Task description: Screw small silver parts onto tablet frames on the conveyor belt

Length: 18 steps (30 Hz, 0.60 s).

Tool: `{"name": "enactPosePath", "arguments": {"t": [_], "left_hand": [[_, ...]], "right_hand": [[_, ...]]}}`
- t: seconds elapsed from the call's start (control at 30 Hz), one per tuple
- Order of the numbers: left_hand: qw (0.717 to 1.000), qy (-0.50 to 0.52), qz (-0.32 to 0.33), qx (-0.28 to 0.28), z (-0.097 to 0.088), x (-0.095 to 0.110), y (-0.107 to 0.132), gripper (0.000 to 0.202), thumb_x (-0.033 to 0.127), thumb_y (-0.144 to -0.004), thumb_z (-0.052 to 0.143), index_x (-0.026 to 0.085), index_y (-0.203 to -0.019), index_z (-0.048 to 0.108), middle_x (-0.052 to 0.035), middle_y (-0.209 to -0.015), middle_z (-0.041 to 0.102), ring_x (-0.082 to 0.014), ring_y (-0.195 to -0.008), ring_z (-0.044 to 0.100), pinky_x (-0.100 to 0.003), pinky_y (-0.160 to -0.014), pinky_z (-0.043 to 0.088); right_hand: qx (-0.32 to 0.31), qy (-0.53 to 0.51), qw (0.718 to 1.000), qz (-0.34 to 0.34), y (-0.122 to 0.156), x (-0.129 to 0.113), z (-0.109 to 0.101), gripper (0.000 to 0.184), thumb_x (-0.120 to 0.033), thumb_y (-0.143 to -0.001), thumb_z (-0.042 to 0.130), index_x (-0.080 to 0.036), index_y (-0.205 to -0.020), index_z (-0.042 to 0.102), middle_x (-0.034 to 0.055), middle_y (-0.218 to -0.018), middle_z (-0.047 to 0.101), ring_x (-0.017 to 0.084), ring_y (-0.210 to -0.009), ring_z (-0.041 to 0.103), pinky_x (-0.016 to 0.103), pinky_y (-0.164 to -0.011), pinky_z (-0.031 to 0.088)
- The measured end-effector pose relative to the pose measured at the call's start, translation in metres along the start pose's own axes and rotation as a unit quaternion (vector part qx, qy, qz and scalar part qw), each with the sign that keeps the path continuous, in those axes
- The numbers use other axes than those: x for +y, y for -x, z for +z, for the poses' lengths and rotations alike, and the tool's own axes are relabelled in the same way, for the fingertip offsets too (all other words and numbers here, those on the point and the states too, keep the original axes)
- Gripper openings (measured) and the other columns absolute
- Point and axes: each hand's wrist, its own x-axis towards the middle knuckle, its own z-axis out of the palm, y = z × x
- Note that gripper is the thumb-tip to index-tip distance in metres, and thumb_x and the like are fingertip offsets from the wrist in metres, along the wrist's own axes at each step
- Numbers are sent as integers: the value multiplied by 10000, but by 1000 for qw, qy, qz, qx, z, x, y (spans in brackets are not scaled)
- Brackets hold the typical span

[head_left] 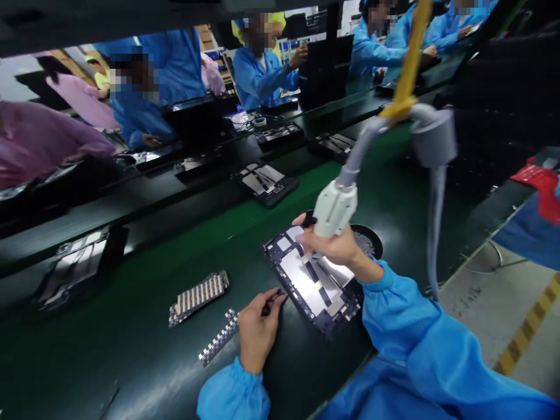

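Note:
My right hand (336,246) is wrapped around a white electric screwdriver (335,207), held over an opened tablet (301,280). The tool's tip is hard to make out among my fingers. The tablet lies flat with its inner boards, white panels and dark ribbon cables exposed. Beside its lower left edge, my left hand (258,326) is closed, fingertips pinched together around something small and dark that I cannot make out. A strip of small circuit boards (216,344) lies just left of that hand, and a panel of similar boards (199,297) rests farther left.
A black round dish (377,240) of small metal parts stands behind my right wrist. The screwdriver's grey cable (433,233) hangs from a yellow strap (409,64). Other opened tablets (265,182) lie along the green bench (144,356). Several people in smocks work opposite.

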Motion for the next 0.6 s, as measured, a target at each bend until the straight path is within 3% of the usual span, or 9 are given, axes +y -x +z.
{"name": "enactPosePath", "arguments": {"t": [0.17, 0.27, 0.4, 0.6], "left_hand": [[996, 61, -34, 48, -1, -1, 1, 153, 308, -786, 639, 193, -722, 718, -49, -879, 745, -155, -708, 695, -236, -597, 541], [993, 79, -61, 59, 0, 1, 2, 120, 272, -760, 640, 188, -710, 709, -30, -798, 747, -142, -646, 685, -229, -581, 538], [995, 66, -57, 54, 0, 4, 1, 152, 287, -810, 608, 188, -772, 716, 8, -651, 696, -105, -534, 607, -211, -546, 508], [998, 42, -17, 37, 3, 3, 1, 243, 277, -888, 517, 157, -996, 698, -19, -726, 677, -102, -584, 598, -208, -570, 495]], "right_hand": [[-21, 33, 999, 32, -7, 25, 31, 218, -241, -640, 710, -145, -824, 643, -66, -464, 513, 97, -406, 485, 244, -414, 421], [-21, 55, 997, 46, -8, 34, 32, 193, -235, -645, 698, -143, -804, 641, -65, -458, 518, 92, -390, 479, 242, -422, 421], [-26, 71, 996, 43, -7, 38, 28, 206, -248, -662, 709, -140, -826, 647, -58, -458, 538, 96, -380, 486, 247, -427, 429], [-15, 35, 999, 32, -8, 31, 35, 218, -240, -672, 718, -155, -856, 638, -58, -459, 556, 113, -389, 528, 262, -444, 459]]}}
